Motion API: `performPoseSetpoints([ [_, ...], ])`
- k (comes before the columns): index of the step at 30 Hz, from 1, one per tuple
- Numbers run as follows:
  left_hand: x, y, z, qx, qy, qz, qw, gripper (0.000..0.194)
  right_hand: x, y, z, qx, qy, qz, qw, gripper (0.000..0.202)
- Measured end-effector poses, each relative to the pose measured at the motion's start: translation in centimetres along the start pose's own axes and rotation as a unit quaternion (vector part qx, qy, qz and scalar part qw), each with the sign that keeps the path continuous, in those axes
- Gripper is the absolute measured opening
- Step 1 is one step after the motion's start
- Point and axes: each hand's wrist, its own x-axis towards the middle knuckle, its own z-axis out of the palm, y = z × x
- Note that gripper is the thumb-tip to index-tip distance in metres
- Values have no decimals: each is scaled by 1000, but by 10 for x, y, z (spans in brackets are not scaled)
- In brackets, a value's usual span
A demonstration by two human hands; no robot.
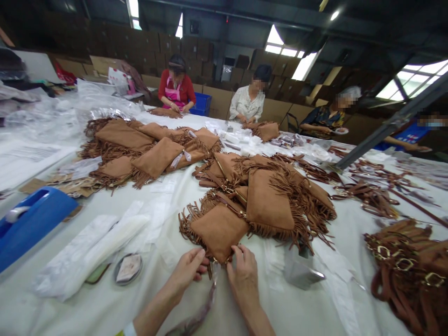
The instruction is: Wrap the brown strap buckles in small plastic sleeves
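A brown suede bag with fringed edges (220, 229) lies flat in front of me, one corner pointing my way. My right hand (244, 268) has its fingertips on the edge beside that corner. On the other side of the corner, my left hand (189, 269) is closed, thumb against curled fingers; what it pinches is hidden. Small gold-coloured hardware shows at the corner between my hands. From there a strap in clear plastic wrap (206, 308) runs toward me over the white-covered table (161, 280).
More fringed bags (269, 200) are piled just beyond, and others (157, 158) lie farther left. Brown straps with gold rings (399, 261) heap at right. A metal block (303, 268), round dish (128, 269), plastic sleeves (94, 247) and blue holder (35, 224) surround my hands. Several people work opposite.
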Motion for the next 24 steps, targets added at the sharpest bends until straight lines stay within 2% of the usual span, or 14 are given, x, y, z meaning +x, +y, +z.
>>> performPoseSetpoints([
  [3,1,3,1,8,1,2,1000,68,-2,-2,-3,1,-24,-13,1000,29],
  [6,2,6,4,10,7,2,1000,73,-7,-11,-9,31,-79,54,995,8],
  [8,3,7,9,7,4,5,1000,77,-9,-18,-13,107,-138,112,978,10],
  [10,4,5,15,0,-4,20,1000,82,-11,-23,-17,211,-190,160,946,16],
  [13,10,3,26,-12,-10,72,997,88,-11,-24,-19,346,-262,246,867,34],
  [16,20,6,31,4,0,123,992,74,-9,-30,-18,441,-318,333,770,46],
  [17,23,9,30,15,4,139,990,69,-7,-34,-16,463,-320,349,749,46],
  [19,29,17,24,40,11,169,985,64,-3,-46,-11,490,-304,353,737,47],
  [21,32,24,13,71,27,189,979,66,2,-59,-2,497,-291,337,744,50],
  [24,30,29,-8,114,60,181,975,64,5,-69,13,500,-300,340,737,54],
])
